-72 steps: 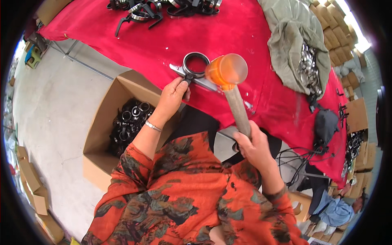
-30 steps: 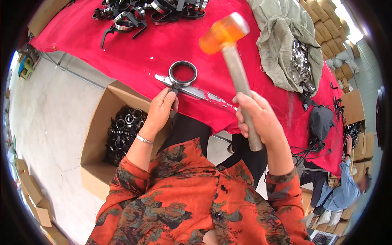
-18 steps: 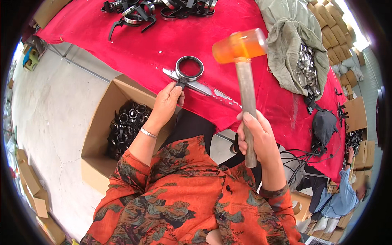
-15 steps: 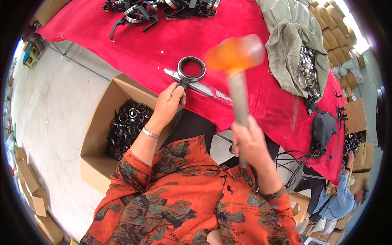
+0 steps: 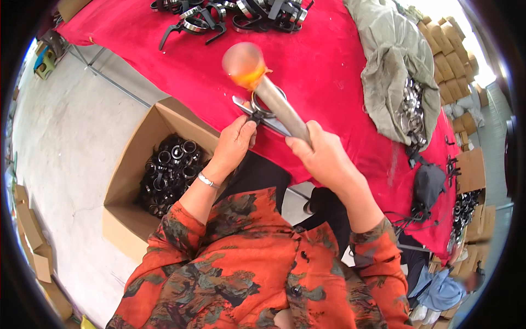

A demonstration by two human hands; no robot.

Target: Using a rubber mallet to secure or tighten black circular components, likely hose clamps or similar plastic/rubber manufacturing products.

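Note:
My left hand (image 5: 236,141) pinches the short black stem of a black-and-silver ring piece (image 5: 256,103). That ring rests on a light metal bar (image 5: 238,102) at the near edge of the red-covered table (image 5: 323,66). My right hand (image 5: 327,158) is wrapped round the handle of a mallet (image 5: 285,112) with an orange-and-pale head. The mallet head is blurred and stands beyond the ring, while its handle slants across and hides part of it. Whether mallet and ring touch, I cannot tell.
Left of my legs stands an open cardboard box (image 5: 129,164) holding several ring pieces (image 5: 172,167). More rings (image 5: 200,22) lie at the table's far side. A grey-green sack (image 5: 378,93) of metal rings and a black pouch (image 5: 430,183) are at right. Another person (image 5: 444,290) is at lower right.
My right hand has swung the mallet left, its head passing from right of the ring to beyond it on the left. My left hand keeps its grip on the ring piece.

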